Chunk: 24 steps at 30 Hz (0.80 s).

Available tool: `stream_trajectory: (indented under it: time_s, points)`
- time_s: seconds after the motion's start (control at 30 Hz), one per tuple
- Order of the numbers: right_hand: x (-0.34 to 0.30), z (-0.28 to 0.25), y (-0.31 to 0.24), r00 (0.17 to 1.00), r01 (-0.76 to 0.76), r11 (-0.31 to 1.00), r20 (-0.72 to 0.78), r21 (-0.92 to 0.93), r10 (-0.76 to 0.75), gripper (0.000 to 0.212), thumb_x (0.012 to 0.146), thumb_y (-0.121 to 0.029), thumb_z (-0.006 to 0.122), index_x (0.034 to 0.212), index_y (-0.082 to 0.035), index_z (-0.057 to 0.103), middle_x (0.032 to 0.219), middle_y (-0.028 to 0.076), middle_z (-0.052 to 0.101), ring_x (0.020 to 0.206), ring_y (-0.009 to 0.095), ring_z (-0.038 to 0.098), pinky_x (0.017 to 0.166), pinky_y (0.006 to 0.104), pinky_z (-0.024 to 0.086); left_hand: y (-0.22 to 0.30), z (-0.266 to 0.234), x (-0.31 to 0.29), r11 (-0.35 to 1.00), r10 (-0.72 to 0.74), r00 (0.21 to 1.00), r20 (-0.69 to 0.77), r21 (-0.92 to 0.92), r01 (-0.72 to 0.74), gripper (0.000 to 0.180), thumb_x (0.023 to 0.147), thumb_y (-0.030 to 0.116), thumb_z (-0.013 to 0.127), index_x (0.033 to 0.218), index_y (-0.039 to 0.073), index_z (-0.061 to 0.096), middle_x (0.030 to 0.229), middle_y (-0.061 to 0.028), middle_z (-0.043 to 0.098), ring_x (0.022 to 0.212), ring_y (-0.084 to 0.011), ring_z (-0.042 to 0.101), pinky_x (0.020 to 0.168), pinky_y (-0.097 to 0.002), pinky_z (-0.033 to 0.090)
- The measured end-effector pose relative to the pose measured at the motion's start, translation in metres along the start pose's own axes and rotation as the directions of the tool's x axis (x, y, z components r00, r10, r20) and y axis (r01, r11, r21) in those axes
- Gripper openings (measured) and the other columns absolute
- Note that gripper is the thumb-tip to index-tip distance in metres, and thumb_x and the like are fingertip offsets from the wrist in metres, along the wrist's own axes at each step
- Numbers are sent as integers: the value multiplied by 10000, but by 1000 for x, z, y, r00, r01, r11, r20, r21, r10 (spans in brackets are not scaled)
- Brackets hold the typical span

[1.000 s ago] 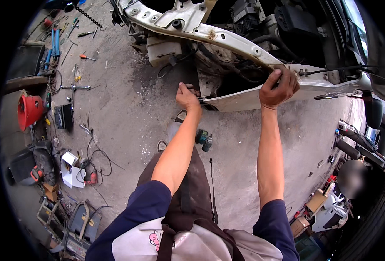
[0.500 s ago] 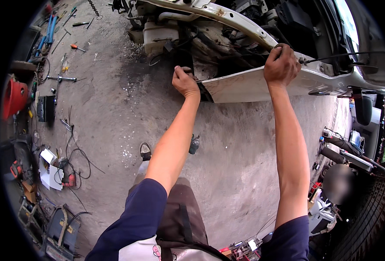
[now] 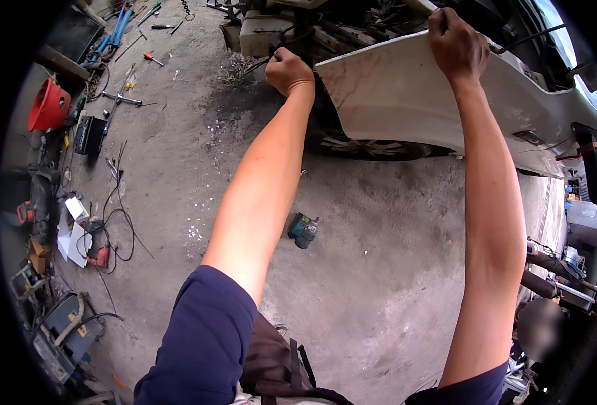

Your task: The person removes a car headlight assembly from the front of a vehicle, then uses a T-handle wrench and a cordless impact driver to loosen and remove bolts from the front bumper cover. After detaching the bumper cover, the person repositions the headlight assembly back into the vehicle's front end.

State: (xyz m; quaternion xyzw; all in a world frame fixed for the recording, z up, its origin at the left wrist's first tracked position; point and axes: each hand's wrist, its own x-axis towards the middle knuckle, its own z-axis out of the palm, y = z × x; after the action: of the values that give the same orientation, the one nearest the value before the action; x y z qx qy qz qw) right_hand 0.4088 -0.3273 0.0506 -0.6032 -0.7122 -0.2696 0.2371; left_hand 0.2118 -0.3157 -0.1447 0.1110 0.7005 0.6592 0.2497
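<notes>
A white car fender (image 3: 386, 88) with dirt smudges hangs at the car's front corner, over the wheel (image 3: 373, 148). My right hand (image 3: 457, 46) is closed over the fender's upper edge, its fingers curled toward the engine bay. Just beside the fender's front end, my left hand (image 3: 290, 71) is closed, knuckles up; what its fingers hold is hidden. A black plug-like part (image 3: 277, 42) shows right behind that hand, near a whitish plastic tank (image 3: 261, 34).
On the concrete floor below the fender lies a teal and black cordless tool (image 3: 303, 230). To the left are a red tub (image 3: 49, 106), a black battery (image 3: 91, 136), a cross wrench (image 3: 121, 98), cables and a white box (image 3: 73, 233). A car mirror (image 3: 596, 169) juts out at right.
The view has shifted, so the car sits higher in it. More of the fender's outer face and the wheel beneath now show. Both hands stay at the fender, my right one still gripping its upper edge.
</notes>
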Motion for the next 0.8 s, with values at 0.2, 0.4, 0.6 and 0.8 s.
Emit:
stream_trajectory:
  time_s: [0.2, 0.4, 0.6, 0.8]
  points:
    - [-10, -2, -2, 984, 60, 998, -168, 36, -53, 251, 918, -260, 522, 750, -86, 591, 723, 167, 669, 727, 395, 648, 705, 509, 477, 2, -1, -8, 1000, 3, 1000, -10, 6, -3, 459, 852, 287, 451, 709, -102, 649, 745, -305, 651, 735, -464, 640, 695, -544, 467]
    - [-4, -6, -7, 998, 29, 999, -56, 14, -28, 234, 892, -261, 552, 776, -82, 649, 763, 198, 691, 724, 383, 672, 730, 505, 489, 8, -11, -3, 998, -55, 998, -9, 34, 55, 435, 839, 294, 471, 719, -59, 695, 739, -275, 667, 734, -451, 646, 692, -540, 477]
    - [-6, -8, -4, 977, 79, 997, -196, -8, -79, 228, 893, -240, 566, 748, -76, 630, 710, 183, 672, 704, 372, 658, 714, 501, 477, 4, 14, -8, 996, -18, 993, -117, 85, 28, 447, 839, 298, 471, 729, -71, 696, 775, -300, 664, 759, -472, 648, 717, -541, 483]
    - [-1, -3, -9, 998, 39, 999, -44, 12, -38, 248, 897, -263, 554, 760, -75, 640, 713, 206, 668, 714, 392, 660, 741, 511, 483, 4, -1, 1, 999, 9, 998, -68, 33, -7, 458, 847, 305, 461, 705, -65, 691, 739, -284, 666, 735, -454, 649, 691, -555, 468]
